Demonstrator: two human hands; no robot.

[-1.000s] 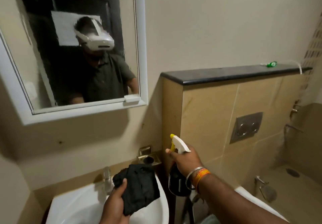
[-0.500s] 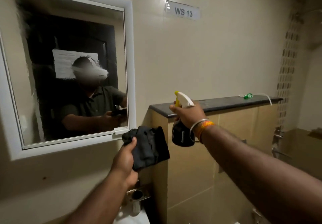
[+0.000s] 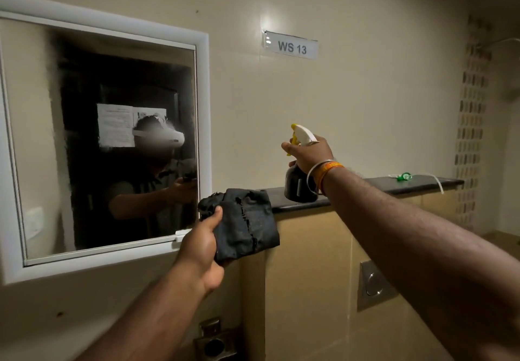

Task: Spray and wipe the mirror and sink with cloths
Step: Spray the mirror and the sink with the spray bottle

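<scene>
Both hands raised higher than before, black cloth point(image 3: 247, 220) gripped by left hand point(image 3: 201, 244) at mirror point(image 3: 202, 85)'s four o'clock corner, spray bottle point(image 3: 299, 169) clasped by right hand point(image 3: 311, 155) above ledge point(image 3: 394, 183).

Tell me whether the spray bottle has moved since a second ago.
Yes. The black spray bottle with the white-and-yellow trigger has risen from below the dark stone ledge to above it.

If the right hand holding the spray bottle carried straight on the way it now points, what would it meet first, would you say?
The right hand aims the spray bottle leftward and forward. Nothing shows between it and the wall; probably it meets the mirror or its white frame first, though depth is unclear.
</scene>
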